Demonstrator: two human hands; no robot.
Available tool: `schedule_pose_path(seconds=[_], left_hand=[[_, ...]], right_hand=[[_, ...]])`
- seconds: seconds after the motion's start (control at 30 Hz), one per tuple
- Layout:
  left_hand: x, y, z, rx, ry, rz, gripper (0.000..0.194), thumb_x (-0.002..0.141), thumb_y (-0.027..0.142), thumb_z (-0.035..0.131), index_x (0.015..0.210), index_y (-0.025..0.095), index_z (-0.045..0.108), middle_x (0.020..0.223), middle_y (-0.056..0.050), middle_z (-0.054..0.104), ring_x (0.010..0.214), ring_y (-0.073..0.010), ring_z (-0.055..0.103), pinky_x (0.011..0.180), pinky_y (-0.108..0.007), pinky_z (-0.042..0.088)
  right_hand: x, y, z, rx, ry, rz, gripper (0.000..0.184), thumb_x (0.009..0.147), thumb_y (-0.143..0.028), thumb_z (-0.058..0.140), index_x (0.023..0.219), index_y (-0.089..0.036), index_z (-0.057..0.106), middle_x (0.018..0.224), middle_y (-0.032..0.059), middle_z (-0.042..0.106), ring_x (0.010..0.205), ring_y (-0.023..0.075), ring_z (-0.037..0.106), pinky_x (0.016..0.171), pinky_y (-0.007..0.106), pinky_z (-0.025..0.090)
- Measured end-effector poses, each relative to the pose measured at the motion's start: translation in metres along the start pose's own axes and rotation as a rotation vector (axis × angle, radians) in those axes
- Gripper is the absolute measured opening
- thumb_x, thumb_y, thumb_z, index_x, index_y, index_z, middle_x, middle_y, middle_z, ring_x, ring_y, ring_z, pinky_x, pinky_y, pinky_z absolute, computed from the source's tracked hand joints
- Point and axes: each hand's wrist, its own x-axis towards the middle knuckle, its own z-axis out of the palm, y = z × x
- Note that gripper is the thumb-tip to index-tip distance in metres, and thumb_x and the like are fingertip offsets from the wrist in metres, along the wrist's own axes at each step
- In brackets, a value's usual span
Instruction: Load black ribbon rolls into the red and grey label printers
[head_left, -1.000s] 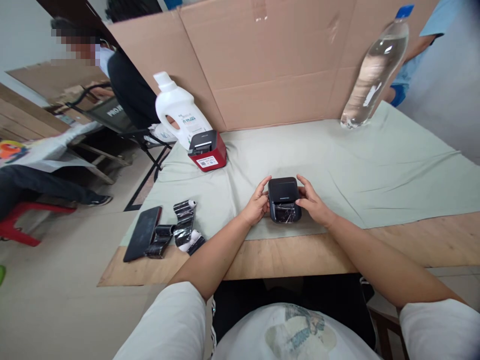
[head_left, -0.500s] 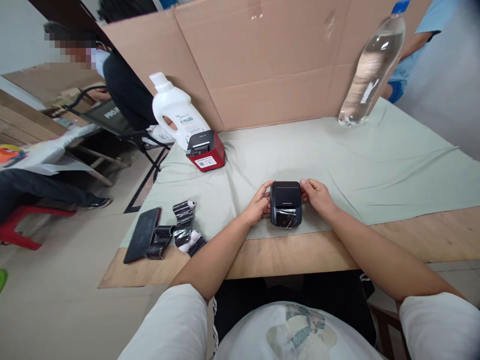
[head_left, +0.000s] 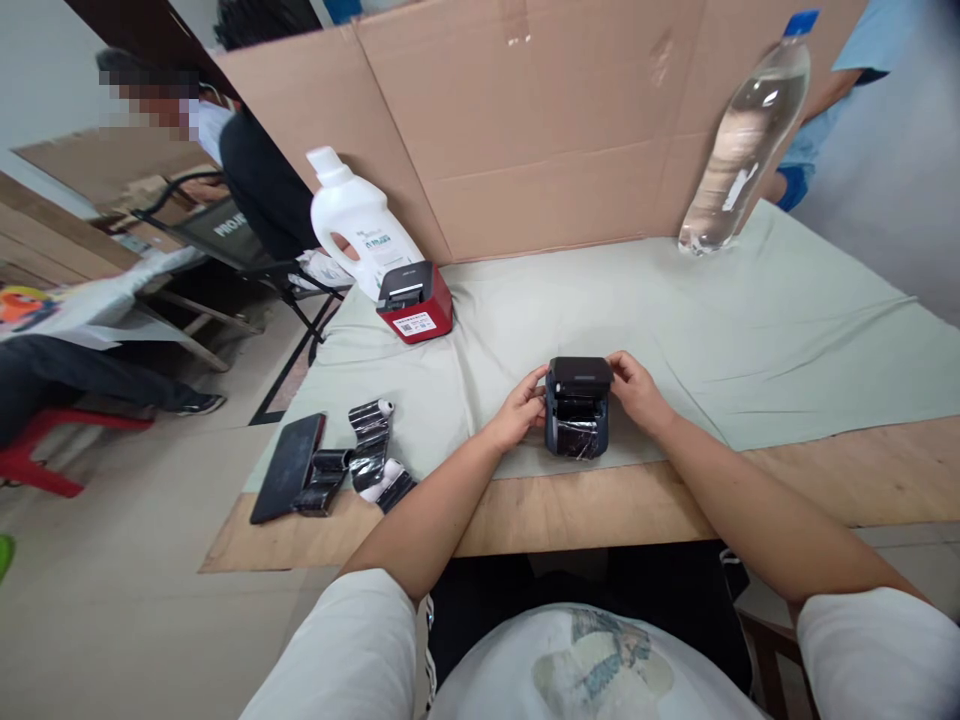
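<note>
With the black device (head_left: 579, 408) between the hands, the left hand (head_left: 523, 408), gripping its side, should brace it while the right hand (head_left: 637, 392), at the raised lid's (head_left: 582, 373) edge, pinch unclear, works evenly.

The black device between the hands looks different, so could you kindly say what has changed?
The lid of the black device, shut before, is now tilted up. The right hand has shifted up to the lid's right edge. The left hand stays at the device's left side; the red box, white jug and clear bottle have not moved.
</note>
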Motion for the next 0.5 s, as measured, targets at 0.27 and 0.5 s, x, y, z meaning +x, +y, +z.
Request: schedule_pose_path(seconds=[0.27,0.5], left_hand=[[-0.004,0.008,0.011,0.21,0.04,-0.016,0.066,0.076,0.028,0.057,0.14,0.016,0.045,0.095,-0.005,0.065,0.067,-0.0107,0.056,0.057,-0.021,0.046],[-0.009,0.02,0.015,0.865,0.374,0.158,0.032,0.086,0.02,0.047,0.11,0.015,0.067,0.1,-0.006,0.069,0.06,-0.0094,0.055,0.068,-0.027,0.05]], right_hand=[[0.002,0.003,0.003,-0.202,0.117,0.085,0.056,0.076,-0.075,0.051,0.06,-0.023,0.043,0.052,-0.0053,0.042,0.051,0.0111,0.042,0.05,0.026,0.035],[0.004,0.013,0.0,-0.282,0.009,0.058,0.05,0.083,-0.069,0.043,0.069,-0.022,0.052,0.064,0.0,0.058,0.06,0.0151,0.054,0.058,0.028,0.044]])
